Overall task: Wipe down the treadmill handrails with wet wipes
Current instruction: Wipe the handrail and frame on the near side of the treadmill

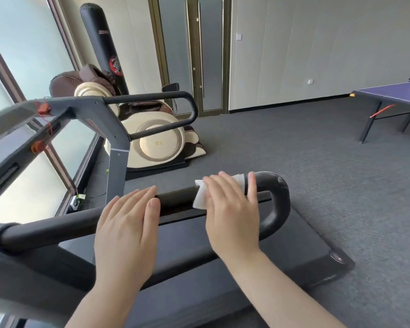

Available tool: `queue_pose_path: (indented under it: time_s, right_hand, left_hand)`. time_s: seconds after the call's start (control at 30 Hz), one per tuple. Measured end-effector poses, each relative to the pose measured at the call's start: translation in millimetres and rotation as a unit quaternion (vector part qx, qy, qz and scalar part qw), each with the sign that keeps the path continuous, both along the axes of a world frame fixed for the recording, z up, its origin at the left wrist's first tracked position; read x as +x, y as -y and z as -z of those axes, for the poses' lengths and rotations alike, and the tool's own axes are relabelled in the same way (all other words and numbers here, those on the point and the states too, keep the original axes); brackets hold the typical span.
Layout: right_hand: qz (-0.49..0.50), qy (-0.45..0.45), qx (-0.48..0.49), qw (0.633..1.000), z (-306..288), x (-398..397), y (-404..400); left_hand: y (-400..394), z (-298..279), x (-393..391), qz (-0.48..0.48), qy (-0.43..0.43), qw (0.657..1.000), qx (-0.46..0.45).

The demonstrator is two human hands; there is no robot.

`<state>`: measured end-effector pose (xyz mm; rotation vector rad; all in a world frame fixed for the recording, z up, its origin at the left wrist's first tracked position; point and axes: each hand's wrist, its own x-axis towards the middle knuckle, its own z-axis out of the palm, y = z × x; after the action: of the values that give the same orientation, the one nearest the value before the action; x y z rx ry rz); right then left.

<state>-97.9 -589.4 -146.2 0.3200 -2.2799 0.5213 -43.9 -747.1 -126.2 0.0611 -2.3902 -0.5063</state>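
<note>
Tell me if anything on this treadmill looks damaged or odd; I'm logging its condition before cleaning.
One thing: the near handrail looks scuffed and pale at its outer bend, beyond the wet wipe under the right hand. Whether it is wear or glare I cannot tell. Nothing else stands out.

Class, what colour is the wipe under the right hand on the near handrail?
White. The wipe shows best in the head view, pressed by the right hand against the black handrail.

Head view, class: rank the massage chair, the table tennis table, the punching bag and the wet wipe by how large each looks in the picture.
1. massage chair
2. punching bag
3. table tennis table, cut off by the frame edge, so unsure against the bag
4. wet wipe, mostly hidden under the right hand
</note>
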Motion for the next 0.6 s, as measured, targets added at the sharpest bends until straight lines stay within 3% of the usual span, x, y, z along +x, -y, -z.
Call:
queue_pose_path:
  time_s: [0.13,0.23,0.37,0.43,0.53,0.6]
  right_hand:
    - [-0.053,0.032,0.017,0.998,-17,3,57]
    - [-0.104,0.052,0.047,0.992,-14,-2,33]
    - [0.027,0.066,0.017,0.997,-15,-25,-46]
    - [0.034,0.078,0.016,0.996,-19,-25,-30]
    - [-0.091,0.047,0.047,0.994,-11,2,26]
    - [-0.143,0.034,0.055,0.988,-5,0,16]
  left_hand:
    - [-9,5,-6,-0.027,-0.012,1.000,0.009]
    - [-4,6,-3,-0.024,-0.027,0.999,-0.018]
    - [-7,3,-3,-0.037,-0.035,0.999,-0.018]
    - [-15,6,-5,-0.061,-0.031,0.998,0.004]
    - [-25,8,-7,-0.097,-0.007,0.995,0.016]
    - [-28,6,-7,-0.106,0.015,0.994,0.002]
